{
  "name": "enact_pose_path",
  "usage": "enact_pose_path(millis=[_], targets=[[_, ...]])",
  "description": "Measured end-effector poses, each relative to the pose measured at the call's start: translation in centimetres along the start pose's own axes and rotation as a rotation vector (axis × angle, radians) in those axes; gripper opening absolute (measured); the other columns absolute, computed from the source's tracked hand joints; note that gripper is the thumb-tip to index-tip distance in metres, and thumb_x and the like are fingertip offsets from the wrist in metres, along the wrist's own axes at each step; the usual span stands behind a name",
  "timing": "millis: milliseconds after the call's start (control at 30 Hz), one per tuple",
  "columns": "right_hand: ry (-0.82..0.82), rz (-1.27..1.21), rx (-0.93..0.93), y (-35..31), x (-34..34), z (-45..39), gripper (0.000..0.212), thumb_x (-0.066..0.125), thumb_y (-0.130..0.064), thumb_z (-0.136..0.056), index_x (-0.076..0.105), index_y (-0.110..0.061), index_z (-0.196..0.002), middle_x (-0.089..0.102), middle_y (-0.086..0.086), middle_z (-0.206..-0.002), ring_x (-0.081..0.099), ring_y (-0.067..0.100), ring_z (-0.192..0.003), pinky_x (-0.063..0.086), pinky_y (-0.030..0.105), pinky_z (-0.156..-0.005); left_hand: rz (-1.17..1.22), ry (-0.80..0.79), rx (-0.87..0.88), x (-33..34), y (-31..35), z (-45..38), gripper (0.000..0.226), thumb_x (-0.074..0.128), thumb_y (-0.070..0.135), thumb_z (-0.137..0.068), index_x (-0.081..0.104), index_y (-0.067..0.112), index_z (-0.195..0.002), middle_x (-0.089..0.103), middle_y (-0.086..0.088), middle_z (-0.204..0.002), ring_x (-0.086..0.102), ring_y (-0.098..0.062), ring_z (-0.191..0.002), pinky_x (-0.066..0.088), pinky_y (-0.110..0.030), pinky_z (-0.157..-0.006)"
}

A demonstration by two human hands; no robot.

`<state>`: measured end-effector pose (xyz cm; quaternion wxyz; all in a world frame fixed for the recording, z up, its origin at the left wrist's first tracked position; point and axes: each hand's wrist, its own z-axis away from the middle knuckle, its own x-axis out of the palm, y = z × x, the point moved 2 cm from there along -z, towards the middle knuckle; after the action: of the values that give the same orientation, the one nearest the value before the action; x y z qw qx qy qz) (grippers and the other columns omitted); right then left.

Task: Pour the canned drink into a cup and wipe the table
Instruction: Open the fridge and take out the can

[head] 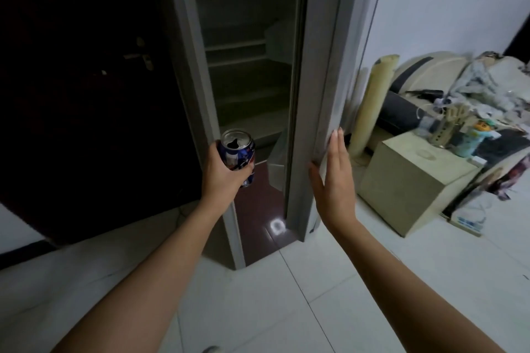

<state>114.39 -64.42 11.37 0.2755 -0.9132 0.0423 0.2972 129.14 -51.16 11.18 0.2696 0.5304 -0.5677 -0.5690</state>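
Note:
My left hand (pixel 222 173) grips a blue drink can (pixel 238 152) upright in front of an open grey cabinet; the can's top is opened, its tab hole showing. My right hand (pixel 334 178) lies flat with straight fingers against the edge of the cabinet door (pixel 312 112), thumb on the door's inner side. No cup or cloth is in sight.
The cabinet (pixel 246 51) holds several dim shelves with a pale object on one. A dark door (pixel 86 80) stands at the left. At the right are a beige box-shaped stand (pixel 410 189), a rolled mat (pixel 372 100) and a cluttered sofa (pixel 459 80). White floor tiles (pixel 286 295) lie below.

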Motion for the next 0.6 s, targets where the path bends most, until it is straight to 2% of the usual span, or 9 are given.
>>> enact_pose_path(millis=[100, 267, 367, 467, 600], targets=[[0.0, 0.003, -0.051, -1.3, 3.0, -0.8, 0.075, 0.058, -0.01, -0.088, 0.009, -0.007, -0.145, 0.017, 0.017, -0.152, 0.017, 0.021, -0.139, 0.02, 0.033, -0.109, -0.013, 0.037, -0.018, -2.3, -1.5, -1.6, 0.077, 0.08, 0.015, -0.068, 0.037, 0.014, -0.131, 0.051, -0.006, -0.13, 0.051, -0.02, -0.119, 0.039, -0.026, -0.092], [-0.01, 0.027, -0.097, -3.7, 8.2, -2.6, 0.078, 0.061, -0.011, -0.086, 0.01, -0.005, -0.145, 0.011, 0.017, -0.153, 0.013, 0.027, -0.142, 0.018, 0.037, -0.113, -0.011, 0.061, -0.019, -6.0, -3.2, -4.7, 0.074, 0.079, 0.013, -0.068, 0.038, 0.014, -0.13, 0.053, -0.005, -0.129, 0.052, -0.018, -0.117, 0.041, -0.027, -0.092], [0.001, 0.078, -0.106, -5.4, 10.9, -3.9, 0.073, 0.051, -0.021, -0.088, 0.008, -0.004, -0.145, 0.01, 0.02, -0.153, 0.009, 0.029, -0.142, 0.017, 0.041, -0.114, 0.004, 0.072, -0.022, -7.7, -4.3, -6.9, 0.074, 0.079, 0.011, -0.068, 0.038, 0.014, -0.13, 0.052, -0.005, -0.129, 0.052, -0.019, -0.117, 0.043, -0.03, -0.095], [0.023, 0.1, -0.174, -6.9, 13.3, -5.6, 0.069, 0.041, -0.028, -0.091, 0.004, -0.006, -0.145, 0.006, 0.018, -0.152, 0.003, 0.026, -0.142, 0.019, 0.043, -0.115, 0.014, 0.064, -0.028, -8.8, -5.4, -9.1, 0.073, 0.079, 0.011, -0.068, 0.039, 0.014, -0.129, 0.053, -0.005, -0.127, 0.053, -0.017, -0.114, 0.042, -0.026, -0.09], [0.003, 0.1, -0.195, -8.0, 16.6, -7.5, 0.076, 0.05, -0.024, -0.088, 0.001, -0.009, -0.146, 0.002, 0.014, -0.152, 0.002, 0.026, -0.142, 0.021, 0.043, -0.113, 0.028, 0.047, -0.031, -9.6, -6.5, -12.3, 0.073, 0.079, 0.01, -0.067, 0.039, 0.013, -0.128, 0.054, -0.006, -0.126, 0.054, -0.019, -0.114, 0.043, -0.028, -0.09]])
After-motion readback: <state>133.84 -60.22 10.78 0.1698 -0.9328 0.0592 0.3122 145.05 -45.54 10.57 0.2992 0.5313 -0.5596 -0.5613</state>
